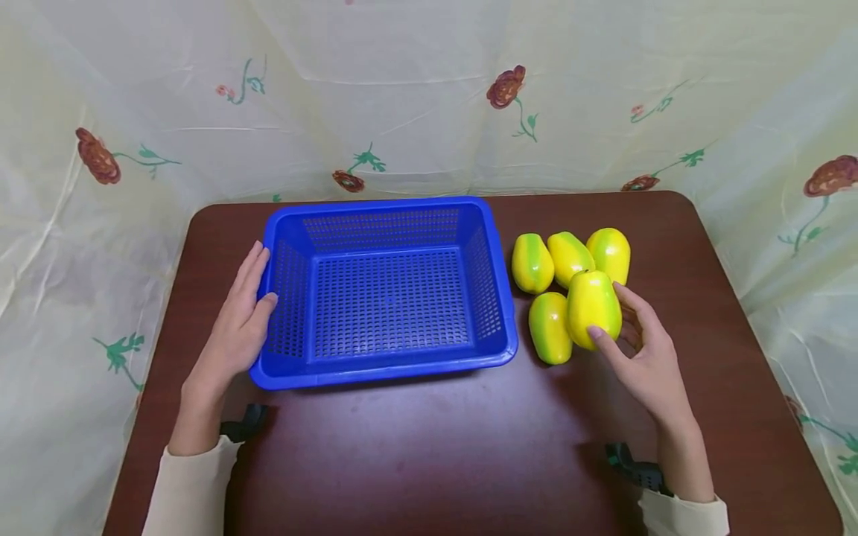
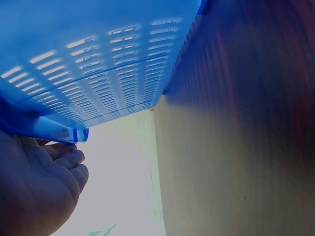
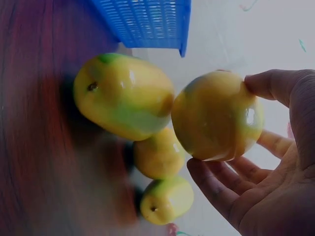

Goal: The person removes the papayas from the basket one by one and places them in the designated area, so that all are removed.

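My right hand [image 1: 646, 353] holds a glossy, oval yellow-green fruit [image 1: 593, 309] between thumb and fingers. In the right wrist view this fruit [image 3: 216, 115] is raised off the table beside the others. Several similar fruits lie close together around it, among them one at the front [image 1: 550, 327] and one at the back right [image 1: 610, 253]. A blue plastic basket [image 1: 389, 376] stands left of them, its bare perforated bottom showing. Against its left rim rests my left hand [image 1: 234, 327], fingers straight along the outside and thumb on the rim; the left wrist view shows the fingers [image 2: 71, 160] beside the rim.
All this is on a dark brown table [image 1: 415, 454] with rounded back corners. A pale floral cloth [image 1: 429, 97] hangs behind and at both sides. Dark wrist devices, one of them at the right wrist [image 1: 637, 469], sit just below the hands.
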Demonstrator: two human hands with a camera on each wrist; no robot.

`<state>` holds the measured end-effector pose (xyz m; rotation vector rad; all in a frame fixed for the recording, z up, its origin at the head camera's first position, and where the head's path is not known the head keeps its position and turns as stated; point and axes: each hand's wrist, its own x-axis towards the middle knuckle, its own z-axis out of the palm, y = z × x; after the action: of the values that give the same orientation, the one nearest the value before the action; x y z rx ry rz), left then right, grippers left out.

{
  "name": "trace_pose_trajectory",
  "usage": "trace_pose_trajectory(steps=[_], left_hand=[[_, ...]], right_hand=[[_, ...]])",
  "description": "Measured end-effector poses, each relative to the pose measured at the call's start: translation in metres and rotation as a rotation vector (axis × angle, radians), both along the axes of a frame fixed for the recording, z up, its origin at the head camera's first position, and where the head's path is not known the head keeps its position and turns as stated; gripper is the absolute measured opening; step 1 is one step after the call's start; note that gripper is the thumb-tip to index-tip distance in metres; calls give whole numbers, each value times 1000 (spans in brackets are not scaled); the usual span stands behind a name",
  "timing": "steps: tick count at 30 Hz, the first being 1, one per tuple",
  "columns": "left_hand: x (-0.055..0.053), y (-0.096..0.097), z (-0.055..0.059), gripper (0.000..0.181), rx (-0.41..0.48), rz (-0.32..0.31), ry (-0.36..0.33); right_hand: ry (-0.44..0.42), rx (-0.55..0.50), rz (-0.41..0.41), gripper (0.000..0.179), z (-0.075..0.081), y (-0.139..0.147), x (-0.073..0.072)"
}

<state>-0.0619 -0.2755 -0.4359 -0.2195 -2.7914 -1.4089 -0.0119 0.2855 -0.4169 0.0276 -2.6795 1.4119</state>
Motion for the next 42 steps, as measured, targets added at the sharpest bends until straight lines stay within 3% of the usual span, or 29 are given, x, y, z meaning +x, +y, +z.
trace_pose_trajectory(steps=[10, 19, 32, 42], left_hand=[[1, 4, 3, 66, -30, 0, 1], [-2, -2, 10, 66, -28, 9, 24], [6, 2, 3, 66, -17, 12, -6], [1, 1, 4, 66, -10, 4, 1]], right_hand=[[-32, 49, -44, 77, -6, 10, 3], [-6, 13, -42, 74, -11, 11, 0], [-86, 28, -40, 70, -30, 22, 1], [-96, 24, -65, 72, -40, 23, 7]])
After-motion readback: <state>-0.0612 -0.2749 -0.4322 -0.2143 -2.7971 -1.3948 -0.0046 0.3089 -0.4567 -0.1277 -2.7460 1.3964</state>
